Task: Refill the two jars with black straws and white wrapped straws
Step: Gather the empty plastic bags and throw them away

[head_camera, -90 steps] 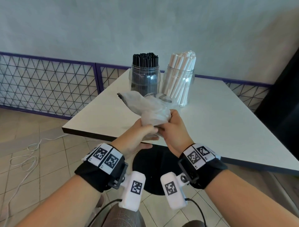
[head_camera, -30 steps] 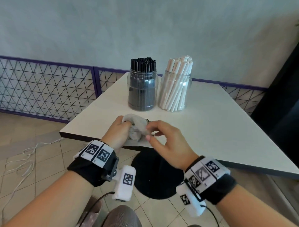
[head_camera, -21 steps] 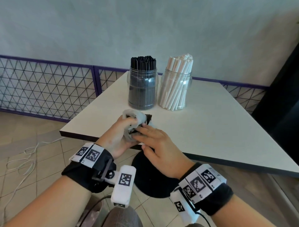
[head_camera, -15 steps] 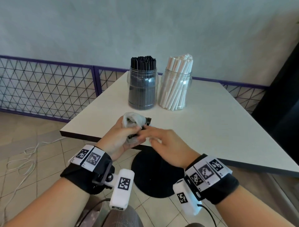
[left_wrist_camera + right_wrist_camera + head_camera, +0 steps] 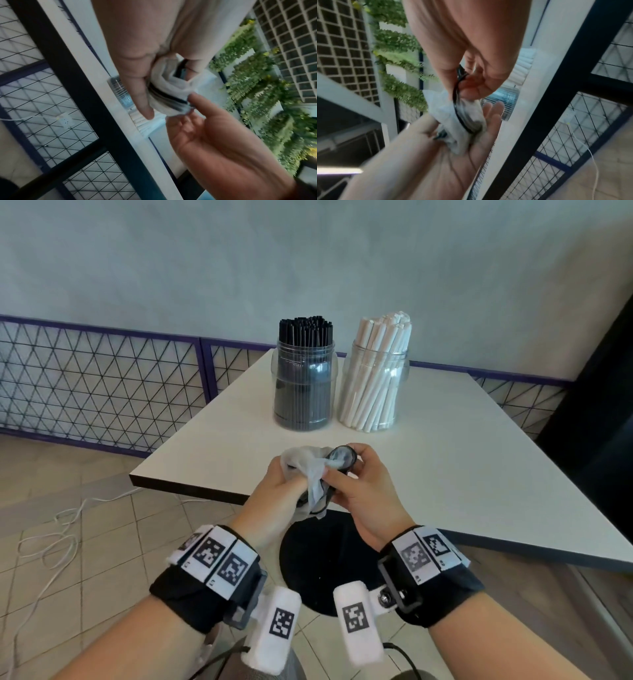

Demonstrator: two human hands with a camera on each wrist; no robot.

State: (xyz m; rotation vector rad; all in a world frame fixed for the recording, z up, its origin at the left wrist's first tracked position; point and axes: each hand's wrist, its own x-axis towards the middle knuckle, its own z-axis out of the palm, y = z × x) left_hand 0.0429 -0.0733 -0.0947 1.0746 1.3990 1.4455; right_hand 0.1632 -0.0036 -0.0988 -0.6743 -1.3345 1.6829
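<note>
— Fingers [image 5: 359, 455] of the right hand [image 5: 368, 494]?
— Pinching the crumpled plastic bag [image 5: 310, 474]; the left hand [image 5: 277, 491] clutches it too.
— Jars?
— Beyond the bag, both full: black straws [image 5: 305, 332] left, white wrapped straws [image 5: 383, 337] right.

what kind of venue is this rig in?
Probably a café or drinks shop seating area: a white table carries a jar of black straws and a jar of white wrapped straws, beside a wire-mesh partition.

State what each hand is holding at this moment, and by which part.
Both grip one crumpled plastic wrapper. The left hand clutches its bunched middle; the right hand pinches its dark-edged end.
</note>
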